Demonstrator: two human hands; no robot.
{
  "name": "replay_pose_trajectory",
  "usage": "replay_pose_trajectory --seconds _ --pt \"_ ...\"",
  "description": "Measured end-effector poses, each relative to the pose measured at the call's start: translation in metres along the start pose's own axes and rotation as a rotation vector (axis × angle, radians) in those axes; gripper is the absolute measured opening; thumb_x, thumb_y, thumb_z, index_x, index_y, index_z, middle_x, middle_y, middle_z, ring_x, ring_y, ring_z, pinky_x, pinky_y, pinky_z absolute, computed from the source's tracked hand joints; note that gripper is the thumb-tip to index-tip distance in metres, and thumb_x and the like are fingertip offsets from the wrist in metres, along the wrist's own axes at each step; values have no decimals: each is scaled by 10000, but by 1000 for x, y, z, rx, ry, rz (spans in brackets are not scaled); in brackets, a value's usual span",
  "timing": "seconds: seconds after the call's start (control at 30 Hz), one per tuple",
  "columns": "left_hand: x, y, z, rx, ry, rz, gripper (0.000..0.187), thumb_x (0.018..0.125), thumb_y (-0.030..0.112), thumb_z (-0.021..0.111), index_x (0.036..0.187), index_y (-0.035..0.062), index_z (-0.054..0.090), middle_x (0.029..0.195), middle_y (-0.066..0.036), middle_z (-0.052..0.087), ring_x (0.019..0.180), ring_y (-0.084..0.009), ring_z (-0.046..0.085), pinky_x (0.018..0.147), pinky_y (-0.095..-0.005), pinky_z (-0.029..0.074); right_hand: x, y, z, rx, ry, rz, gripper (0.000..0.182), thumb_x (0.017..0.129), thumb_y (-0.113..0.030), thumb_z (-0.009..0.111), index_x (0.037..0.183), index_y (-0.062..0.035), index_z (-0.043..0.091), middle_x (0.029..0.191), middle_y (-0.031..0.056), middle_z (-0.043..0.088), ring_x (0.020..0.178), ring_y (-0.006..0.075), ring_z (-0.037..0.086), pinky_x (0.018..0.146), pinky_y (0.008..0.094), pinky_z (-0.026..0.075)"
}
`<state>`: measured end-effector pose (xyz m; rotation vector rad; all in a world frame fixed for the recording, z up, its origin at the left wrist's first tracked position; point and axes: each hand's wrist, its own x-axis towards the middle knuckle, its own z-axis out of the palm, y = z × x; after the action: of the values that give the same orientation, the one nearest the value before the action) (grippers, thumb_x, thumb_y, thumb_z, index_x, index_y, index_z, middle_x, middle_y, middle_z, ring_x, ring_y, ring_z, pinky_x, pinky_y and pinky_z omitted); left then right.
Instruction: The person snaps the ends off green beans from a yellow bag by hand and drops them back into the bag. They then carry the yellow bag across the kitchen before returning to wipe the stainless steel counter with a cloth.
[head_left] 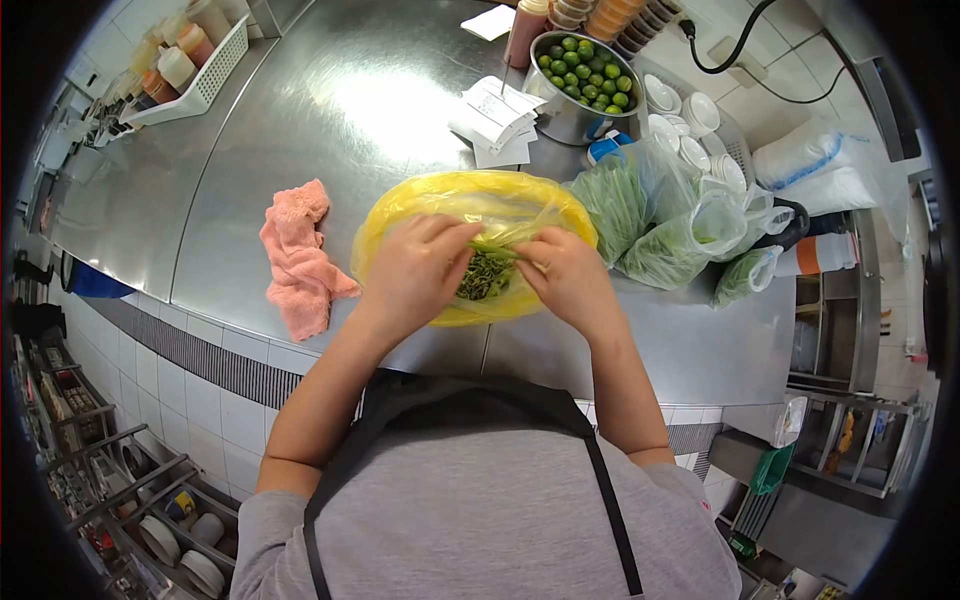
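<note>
On the steel counter stands a yellow basin (398, 196) lined with a clear plastic bag. Cut green pieces (484, 277) lie inside it. Over its left half, my left hand (420, 270) has its fingers closed on one end of some green stems (493, 248). My right hand (566, 275) pinches the other end of the same stems, over the basin's right half. Both hands are close together above the cut pieces. A pink cloth (297, 258) lies crumpled to the left of the basin.
Bags of greens (672, 235) sit right of the basin. Behind are a metal pot of limes (588, 125), paper slips (495, 115) and white containers (692, 135). A white basket (215, 80) of bottles stands at the back left. The steel counter's (235, 300) front edge is near my body.
</note>
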<state>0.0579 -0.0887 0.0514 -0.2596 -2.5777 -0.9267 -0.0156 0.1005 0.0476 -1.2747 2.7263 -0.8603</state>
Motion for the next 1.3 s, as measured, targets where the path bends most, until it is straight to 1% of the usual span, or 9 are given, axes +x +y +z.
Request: replay_pose_trajectory --seconds 0.53,0.57,0.73,0.87,0.93,1.03,1.1,1.2,1.3 --pt "-12 -15 11 253 -53 103 134 651 88 674 782 63 672 689 -34 561 697 -208 526 639 -321 453 1 -11 8 -143 49 -216 135 760 -89 628 873 -14 628 794 99 572 728 232 567 636 314 460" --pt "-11 -12 9 252 -55 105 134 651 88 674 782 63 672 689 -34 561 697 -208 526 639 -321 453 2 -15 6 110 80 -149 107 767 -94 616 833 -10 620 761 98 563 705 248 563 619 323 450" --pt "-4 7 -7 -325 43 -195 123 747 84 668 833 -3 657 627 -40 519 582 -125 506 524 -285 393 6 -29 2 641 267 -28 92 782 -89 603 799 1 608 693 101 538 652 267 551 578 327 429" --pt "-7 -12 0 -467 13 -363 130 801 109 639 840 -14 659 628 -18 545 563 -74 509 509 -233 403 6 -26 10 467 102 -40 107 807 -89 580 816 9 621 725 91 570 667 206 555 582 283 424" --pt "-8 -15 2 -1020 23 -619 158 814 156 639 808 0 665 648 -29 591 581 -70 545 531 -198 441 2 -18 25 346 -39 -80 119 824 -86 567 825 17 628 742 73 585 670 157 551 580 247 414" --pt "-3 -11 -3 -1049 179 -623 191 826 172 636 820 -16 663 696 -30 614 593 -58 552 555 -181 463 3 -14 33 -48 334 -184 144 841 -109 557 840 13 634 746 69 599 675 116 552 583 237 412" --pt "-4 -16 -1 -1020 200 -598 184 828 164 632 841 -16 663 701 -32 616 593 -65 557 566 -188 474 -3 -24 19 596 88 168 145 841 -109 559 864 11 636 718 59 586 647 105 532 591 227 410" --pt "-7 -9 2 -1025 222 -578 177 839 143 610 882 -23 653 743 -47 615 652 -92 582 614 -205 495 -3 -36 14 688 -53 244 143 847 -103 555 839 18 630 699 30 571 626 87 500 597 211 399" --pt "-6 3 -1 -1110 302 -478 169 859 122 573 899 -28 639 821 -80 619 747 -112 598 669 -221 507 -1 -34 19 1053 163 180 151 858 -88 525 816 22 621 703 20 562 611 83 480 587 207 389"
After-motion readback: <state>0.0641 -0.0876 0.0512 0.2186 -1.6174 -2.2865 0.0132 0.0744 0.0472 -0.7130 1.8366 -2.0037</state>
